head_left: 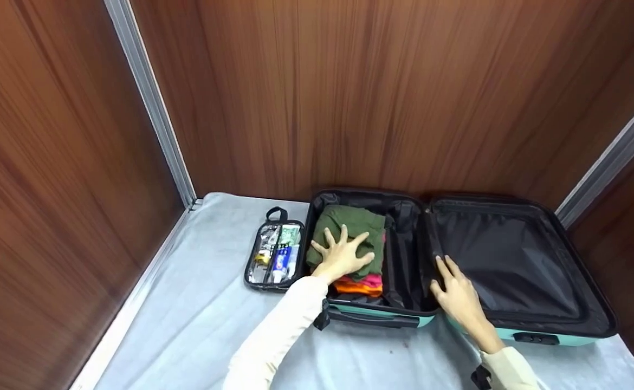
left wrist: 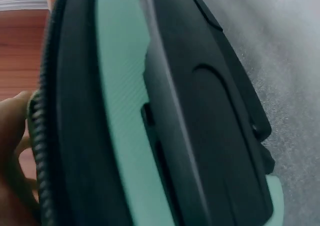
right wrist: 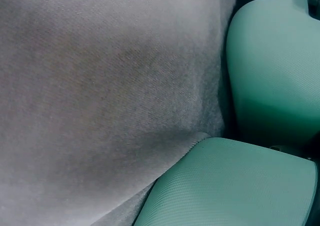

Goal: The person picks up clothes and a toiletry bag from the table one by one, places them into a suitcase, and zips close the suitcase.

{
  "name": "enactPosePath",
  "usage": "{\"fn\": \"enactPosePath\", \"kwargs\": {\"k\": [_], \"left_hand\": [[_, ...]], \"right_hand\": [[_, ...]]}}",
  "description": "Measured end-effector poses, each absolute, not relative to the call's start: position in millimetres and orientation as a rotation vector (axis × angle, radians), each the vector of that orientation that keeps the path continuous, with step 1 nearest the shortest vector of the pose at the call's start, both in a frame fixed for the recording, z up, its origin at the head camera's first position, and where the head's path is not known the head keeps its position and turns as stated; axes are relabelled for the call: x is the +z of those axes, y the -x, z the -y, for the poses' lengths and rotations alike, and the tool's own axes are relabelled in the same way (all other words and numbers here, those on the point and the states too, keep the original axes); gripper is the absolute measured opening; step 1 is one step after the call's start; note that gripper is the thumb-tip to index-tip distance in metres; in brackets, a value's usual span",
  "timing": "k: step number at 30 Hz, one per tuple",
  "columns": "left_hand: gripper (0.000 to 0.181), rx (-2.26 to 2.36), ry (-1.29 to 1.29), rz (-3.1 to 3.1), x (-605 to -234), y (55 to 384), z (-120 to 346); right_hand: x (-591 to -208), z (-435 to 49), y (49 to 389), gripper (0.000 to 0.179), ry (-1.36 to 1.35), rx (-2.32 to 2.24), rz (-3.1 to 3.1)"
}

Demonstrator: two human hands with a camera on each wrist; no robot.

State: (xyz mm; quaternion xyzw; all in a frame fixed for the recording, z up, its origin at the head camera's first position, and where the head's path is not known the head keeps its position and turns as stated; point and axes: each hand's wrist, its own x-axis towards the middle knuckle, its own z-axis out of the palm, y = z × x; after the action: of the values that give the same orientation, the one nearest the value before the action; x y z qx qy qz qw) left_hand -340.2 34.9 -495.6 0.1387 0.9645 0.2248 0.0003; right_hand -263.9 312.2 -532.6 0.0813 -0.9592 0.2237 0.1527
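Note:
An open teal suitcase (head_left: 571, 339) with black lining lies flat. In its left half sits a stack of folded clothes: a dark green garment (head_left: 368, 216) on top, pink cloth (head_left: 372, 280) and orange cloth (head_left: 359, 288) below. My left hand (head_left: 342, 259), fingers spread, rests on the green garment. At the left edge of the left wrist view, part of that hand shows beside the suitcase's zipper edge (left wrist: 45, 151). My right hand (head_left: 460, 298) touches the inner edge of the right half, near the hinge, its fingers extended. That hand is out of sight in the right wrist view.
Left of the suitcase, touching or close to it, lies a clear toiletry pouch (head_left: 252, 262) with black trim, holding a blue-and-white tube (head_left: 281, 262) and other small items. Wood-grain panels (head_left: 349, 97) stand behind and on both sides. A pale grey cloth (head_left: 208, 309) covers the surface.

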Motion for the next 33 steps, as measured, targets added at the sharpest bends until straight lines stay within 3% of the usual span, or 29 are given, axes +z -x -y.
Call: {"fn": "enactPosePath", "kwargs": {"k": [14,33], "left_hand": [[0.055,0.603,-0.362,-2.883,-519.4,345.7,-44.0],[0.055,0.546,-0.378,-2.877,-518.1,348.1,-45.8]], "right_hand": [[-532.8,-310.4,263.5,0.059,-0.242,0.627,2.753],[-534.3,-311.2,264.1,0.058,-0.245,0.635,2.73]]}}
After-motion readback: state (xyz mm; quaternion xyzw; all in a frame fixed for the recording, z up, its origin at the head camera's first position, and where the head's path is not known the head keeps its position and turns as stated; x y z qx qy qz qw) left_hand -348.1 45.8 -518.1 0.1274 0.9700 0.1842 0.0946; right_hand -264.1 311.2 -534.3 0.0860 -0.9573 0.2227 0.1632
